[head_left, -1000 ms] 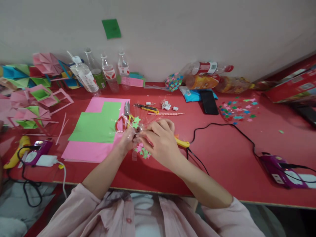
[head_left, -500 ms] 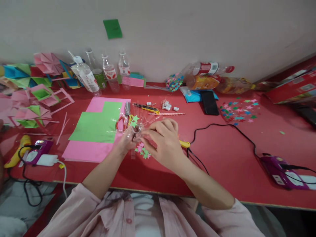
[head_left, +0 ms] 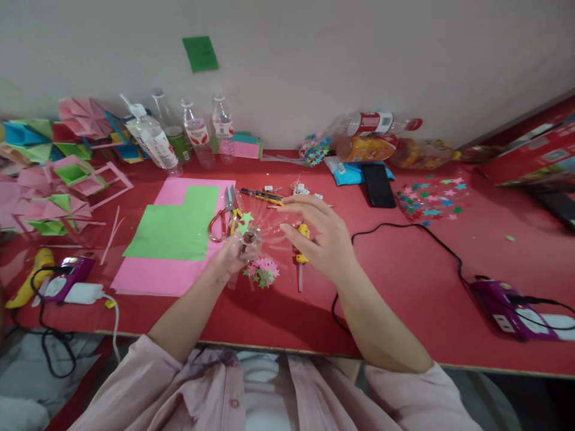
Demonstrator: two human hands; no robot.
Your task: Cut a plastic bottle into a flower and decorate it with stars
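My left hand (head_left: pixel 233 250) is closed round a clear plastic bottle top (head_left: pixel 250 236), whose sides look cut into thin splayed strips. A light green paper star (head_left: pixel 245 223) sits at its left strips. My right hand (head_left: pixel 320 236) is apart from it, fingers spread and holding nothing visible. A yellow glue gun (head_left: pixel 302 257) with a stick lies on the table beside and partly behind the right fingers. Small pink and green stars (head_left: pixel 262 272) show in a cluster just under the bottle top. Scissors (head_left: pixel 229 203) with red and yellow handles lie behind my left hand.
Green paper (head_left: pixel 168 233) and pink sheets (head_left: pixel 148 278) lie to the left. A box cutter (head_left: pixel 260 195), a black phone (head_left: pixel 378 187) and standing bottles (head_left: pixel 196 134) are further back. A black cord (head_left: pixel 417 227) runs to a purple power strip (head_left: pixel 512 311) at right.
My right hand has drawn away from the bottle top to the right and its fingers have opened. The glue gun now shows between hand and bottle top. My left hand keeps its hold.
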